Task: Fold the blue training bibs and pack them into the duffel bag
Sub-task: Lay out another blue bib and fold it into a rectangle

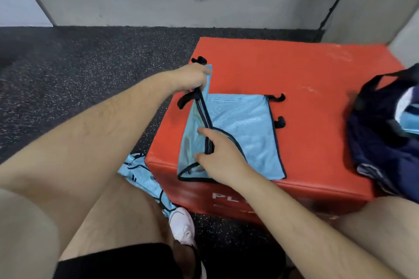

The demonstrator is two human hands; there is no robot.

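On the red box point(306, 70), left hand point(192, 79) and right hand point(220, 154) fingers clamp the bib point(244, 124); duffel bag point(381, 142) partly cut off.

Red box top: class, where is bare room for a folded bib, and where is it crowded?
Bare: box top behind the bib, and the strip between bib and duffel bag. Crowded: near-left corner, where left hand and right hand hold the bib.
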